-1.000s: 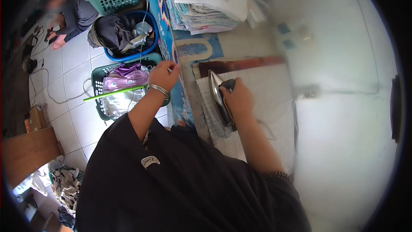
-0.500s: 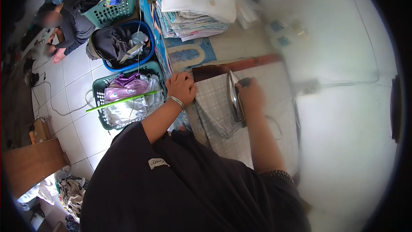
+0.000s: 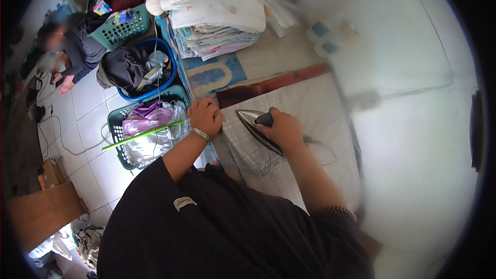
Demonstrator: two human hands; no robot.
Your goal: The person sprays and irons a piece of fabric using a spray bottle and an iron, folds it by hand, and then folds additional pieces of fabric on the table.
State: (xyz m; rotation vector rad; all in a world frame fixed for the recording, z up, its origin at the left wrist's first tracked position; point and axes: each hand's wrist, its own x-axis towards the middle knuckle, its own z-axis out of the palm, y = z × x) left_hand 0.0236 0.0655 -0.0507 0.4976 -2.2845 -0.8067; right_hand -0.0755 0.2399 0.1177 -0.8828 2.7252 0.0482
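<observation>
My right hand (image 3: pixel 285 130) is wrapped round the dark handle of an iron (image 3: pixel 253 124), whose pointed tip faces left. The iron rests on a pale checked cloth (image 3: pixel 238 144) laid over a light sheet (image 3: pixel 330 129). My left hand (image 3: pixel 205 116), with bangles at the wrist, lies at the cloth's upper left corner, fingers bent and close together; whether they pinch the cloth is too small to tell. Along the top of the sheet runs a reddish-brown strip (image 3: pixel 274 81).
A stack of folded cloths (image 3: pixel 217 41) stands beyond the sheet. At left are a green basket (image 3: pixel 117 129) with a green stick (image 3: pixel 144 135) across it, a blue tub (image 3: pixel 173 67), another basket (image 3: pixel 121 30) and a seated person (image 3: pixel 85 46). A cord trails right of my hand.
The iron has swung from upright to pointing left, its tip now nearer my left hand. My left hand came down onto the cloth's edge earlier and stays there. The camera view has shifted.
</observation>
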